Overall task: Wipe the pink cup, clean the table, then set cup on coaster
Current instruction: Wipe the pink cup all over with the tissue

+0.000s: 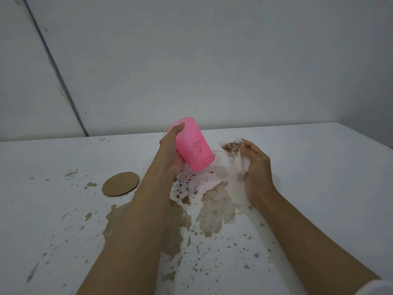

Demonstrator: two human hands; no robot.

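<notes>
My left hand [170, 152] grips the pink cup [192, 144] above the table, tilted with its open end down and to the right. Dark specks cling to the cup's side. To its right, my right hand [255, 167] holds a white paper tissue [231, 158], soiled with brown dirt near its top; the tissue's lower part drapes onto the table. A round brown cardboard coaster [120, 183] lies flat on the table, left of my left forearm.
The white table [319, 167] bears brown patches and scattered specks [214, 211] in front of me. A small white scrap [71, 172] lies left of the coaster. A grey wall [212, 60] stands right behind the table's far edge.
</notes>
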